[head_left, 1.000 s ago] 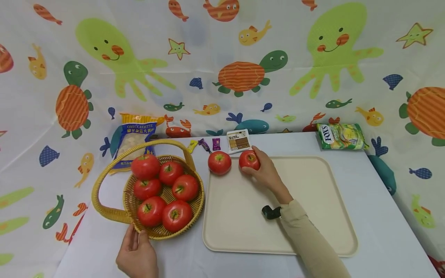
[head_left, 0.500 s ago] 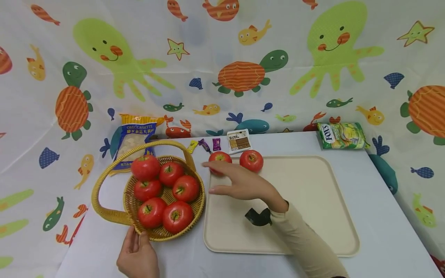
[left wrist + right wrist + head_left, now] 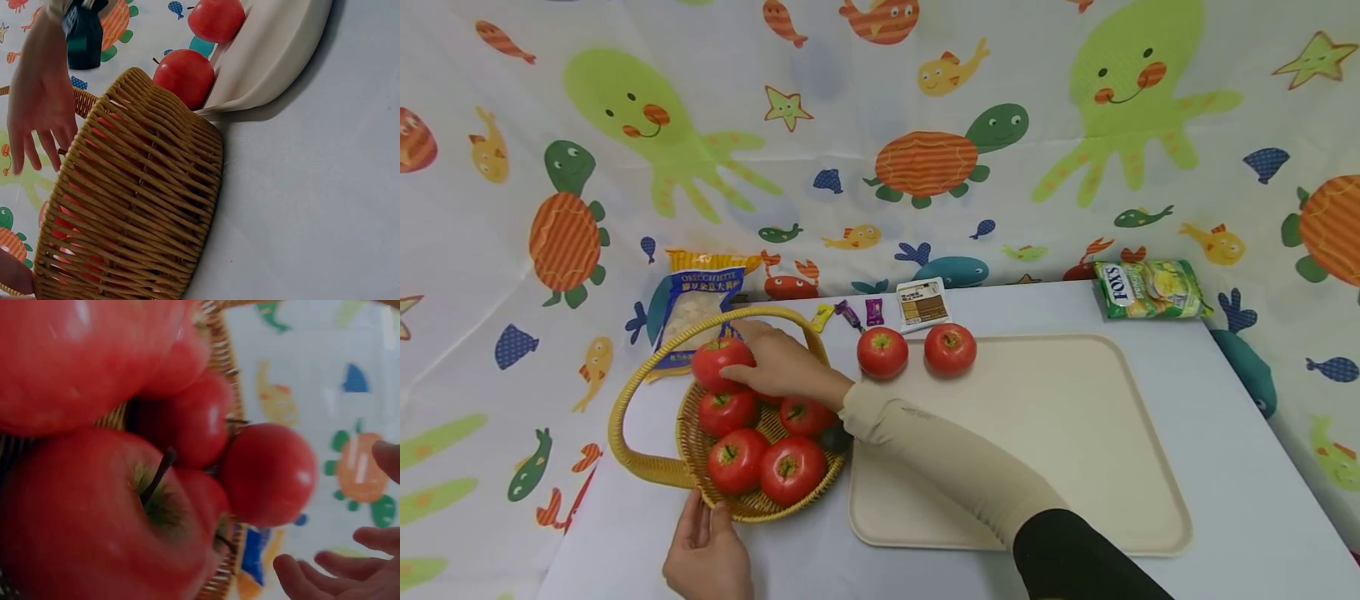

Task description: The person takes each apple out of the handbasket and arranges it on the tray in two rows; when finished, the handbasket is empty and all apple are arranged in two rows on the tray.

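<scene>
A yellow wicker basket (image 3: 647, 467) with several red apples stands at the left of the table. My right hand (image 3: 752, 354) reaches over it, fingers spread, thumb against the back-left apple (image 3: 718, 362). In the right wrist view its fingertips (image 3: 325, 575) hang loosely open beside that apple (image 3: 269, 472). My left hand (image 3: 707, 550) pinches the basket's front rim. Two more apples (image 3: 882, 352) (image 3: 950, 348) sit side by side at the far-left corner of a cream tray (image 3: 1037, 433). The left wrist view shows the basket wall (image 3: 137, 206) with the right hand (image 3: 37, 112) above it.
A blue pasta bag (image 3: 696, 312) leans behind the basket. Small wrapped sweets (image 3: 850, 315) and a brown packet (image 3: 922, 304) lie behind the tray, and a green candy bag (image 3: 1150, 289) at the back right. A sea-creature cloth hangs all around.
My right hand let go of the second apple on the tray and swept left across to the basket. The left hand has stayed on the basket's rim.
</scene>
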Action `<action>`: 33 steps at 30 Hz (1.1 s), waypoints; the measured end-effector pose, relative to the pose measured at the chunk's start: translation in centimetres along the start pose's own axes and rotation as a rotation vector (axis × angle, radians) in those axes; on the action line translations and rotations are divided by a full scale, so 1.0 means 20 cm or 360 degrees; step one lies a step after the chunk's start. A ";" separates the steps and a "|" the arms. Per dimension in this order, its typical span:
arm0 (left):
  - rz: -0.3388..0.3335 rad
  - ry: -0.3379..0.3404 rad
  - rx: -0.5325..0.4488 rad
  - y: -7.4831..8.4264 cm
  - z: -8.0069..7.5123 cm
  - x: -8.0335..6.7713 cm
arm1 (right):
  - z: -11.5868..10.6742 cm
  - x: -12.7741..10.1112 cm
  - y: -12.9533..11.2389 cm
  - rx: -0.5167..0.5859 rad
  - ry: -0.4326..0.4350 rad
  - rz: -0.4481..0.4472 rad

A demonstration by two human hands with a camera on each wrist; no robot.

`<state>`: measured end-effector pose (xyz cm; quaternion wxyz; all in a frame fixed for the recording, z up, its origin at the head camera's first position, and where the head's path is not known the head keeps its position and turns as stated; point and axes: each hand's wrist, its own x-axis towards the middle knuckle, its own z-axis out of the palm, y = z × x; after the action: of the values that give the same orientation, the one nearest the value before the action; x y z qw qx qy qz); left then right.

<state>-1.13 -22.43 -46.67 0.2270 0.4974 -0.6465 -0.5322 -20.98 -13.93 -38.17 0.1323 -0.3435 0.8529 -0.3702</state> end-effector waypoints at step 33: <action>0.0055 0.0005 0.0012 -0.01 0.00 0.00 | 0.03 0.07 -0.04 0.0313 0.0031 0.0054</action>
<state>-1.05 -22.48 -46.94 0.2352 0.4879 -0.6566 -0.5250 -21.35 -15.58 -37.96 0.1635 -0.3108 0.8194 -0.4531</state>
